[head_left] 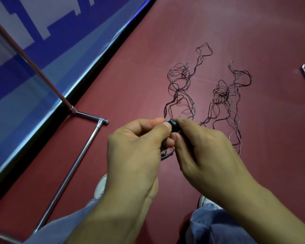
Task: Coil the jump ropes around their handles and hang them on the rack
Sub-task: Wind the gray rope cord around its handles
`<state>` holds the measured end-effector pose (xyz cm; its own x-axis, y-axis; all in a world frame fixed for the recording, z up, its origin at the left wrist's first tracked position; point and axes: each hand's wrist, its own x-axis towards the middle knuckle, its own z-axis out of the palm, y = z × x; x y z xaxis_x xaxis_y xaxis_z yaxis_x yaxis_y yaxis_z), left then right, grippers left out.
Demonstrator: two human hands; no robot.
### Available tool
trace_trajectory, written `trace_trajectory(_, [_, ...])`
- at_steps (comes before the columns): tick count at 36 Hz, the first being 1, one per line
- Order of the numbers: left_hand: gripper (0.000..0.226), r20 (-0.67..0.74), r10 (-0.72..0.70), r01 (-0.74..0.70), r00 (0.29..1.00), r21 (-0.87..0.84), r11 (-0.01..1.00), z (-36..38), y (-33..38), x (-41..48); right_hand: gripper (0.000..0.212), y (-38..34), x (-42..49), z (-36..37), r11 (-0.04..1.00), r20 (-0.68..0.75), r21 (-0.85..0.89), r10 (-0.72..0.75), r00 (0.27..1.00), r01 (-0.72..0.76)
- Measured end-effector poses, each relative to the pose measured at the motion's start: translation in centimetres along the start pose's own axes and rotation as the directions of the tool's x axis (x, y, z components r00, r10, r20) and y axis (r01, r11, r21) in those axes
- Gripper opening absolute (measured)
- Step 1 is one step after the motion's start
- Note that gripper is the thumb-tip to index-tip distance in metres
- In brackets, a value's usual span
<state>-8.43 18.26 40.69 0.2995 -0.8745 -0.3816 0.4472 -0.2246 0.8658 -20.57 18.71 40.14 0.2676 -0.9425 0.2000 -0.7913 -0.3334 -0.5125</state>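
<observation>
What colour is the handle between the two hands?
The handle is black, which shows best in the head view.

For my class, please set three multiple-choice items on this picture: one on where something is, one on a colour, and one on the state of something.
1. Where is the chrome rack base relative to the ropes on the floor?
A. To their left
B. To their right
C. On top of them

2. What colour is the floor?
A. Green
B. Grey
C. Dark red

3. How do the ropes on the floor lie?
A. Neatly coiled round handles
B. Loose and tangled
C. Hung on the rack

Answers:
1 A: the base bars are at the left of the view and the ropes at centre-right.
2 C: the surface under the ropes is dark red.
3 B: the thin black strands sprawl in irregular loops.
</observation>
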Motion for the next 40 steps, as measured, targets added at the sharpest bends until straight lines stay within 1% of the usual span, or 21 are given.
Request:
trace_trajectory(2, [0.016, 0.002, 0.132, -0.132, 0.991, 0.106, 0.986, 0.0, -0.3, 0.0, 0.029, 0.2, 0.1, 0.0, 0.999, 0.01, 0.024, 0.021, 1.0, -0.022])
trace_trajectory(4, [0.012, 0.015, 0.207, -0.206, 0.978, 0.199, 0.958, 0.0, -0.6, 0.0, 0.026, 0.3, 0.1, 0.1, 0.997, 0.017, 0.064, 0.045, 0.999, -0.046])
trace_trajectory(5, [0.01, 0.018, 0.206, -0.205, 0.978, 0.212, 0.956, 0.1, -0.7, 0.1, 0.025, 0.4, 0.1, 0.1, 0.995, 0.018, 0.082, 0.055, 0.998, -0.057])
trace_trajectory(8, [0.009, 0.037, 0.118, -0.123, 0.992, 0.178, 0.976, 0.1, -0.8, 0.5, 0.024, 0.6, 0.0, 0.0, 0.99, 0.018, 0.114, 0.078, 0.997, -0.08])
trace_trajectory(11, [0.006, 0.091, 0.074, -0.086, 0.993, 0.135, 0.987, -0.4, -0.4, 0.5, 0.023, 0.6, 0.0, -0.2, 0.988, 0.021, 0.127, 0.089, 0.996, -0.091])
trace_trajectory(15, [0.003, 0.169, 0.066, -0.096, 0.983, 0.173, 0.98, -1.2, 0.6, 0.4, 0.023, 0.6, 0.1, 0.0, 0.978, 0.009, 0.168, 0.128, 0.992, -0.128])
trace_trajectory(18, [0.013, 0.284, 0.034, -0.107, 0.958, 0.247, 0.963, -1.8, 1.3, 0.5, 0.023, 0.9, 0.2, -0.3, 0.961, -0.008, 0.227, 0.163, 0.987, -0.157])
trace_trajectory(20, [0.022, 0.347, 0.047, -0.157, 0.937, 0.296, 0.942, -2.1, 1.9, 0.5, 0.022, 1.1, 0.2, -0.5, 0.931, 0.008, 0.313, 0.194, 0.981, -0.187])
trace_trajectory(23, [0.02, 0.406, 0.075, -0.228, 0.911, 0.344, 0.911, -2.0, 2.5, 0.3, 0.026, 0.8, 0.2, -0.6, 0.911, 0.023, 0.36, 0.207, 0.978, -0.201])
trace_trajectory(26, [0.024, 0.393, 0.113, -0.275, 0.912, 0.387, 0.88, -1.9, 2.2, 0.5, 0.025, 0.6, 0.4, -0.5, 0.885, 0.025, 0.424, 0.203, 0.979, -0.194])
trace_trajectory(28, [0.024, 0.397, 0.13, -0.291, 0.909, 0.379, 0.879, -1.7, 2.1, 0.4, 0.023, 0.4, 0.3, -0.7, 0.843, 0.041, 0.495, 0.217, 0.975, -0.209])
trace_trajectory(31, [0.019, 0.389, 0.184, -0.325, 0.902, 0.336, 0.884, -1.4, 2.2, 0.0, 0.024, -0.1, 0.2, -0.9, 0.818, 0.051, 0.538, 0.211, 0.976, -0.205])
trace_trajectory(35, [0.02, 0.344, 0.237, -0.354, 0.909, 0.333, 0.874, -1.1, 1.5, -0.2, 0.024, -0.2, 0.0, -0.8, 0.805, 0.044, 0.567, 0.184, 0.982, -0.176])
trace_trajectory(37, [0.021, 0.314, 0.261, -0.361, 0.913, 0.321, 0.876, -0.9, 1.2, -0.4, 0.026, -0.3, 0.0, -0.8, 0.776, 0.04, 0.607, 0.183, 0.982, -0.17])
trace_trajectory(40, [0.022, 0.241, 0.262, -0.332, 0.934, 0.323, 0.886, -0.7, 0.7, -0.4, 0.029, -0.3, 0.1, -0.8, 0.74, 0.064, 0.647, 0.188, 0.98, -0.184])
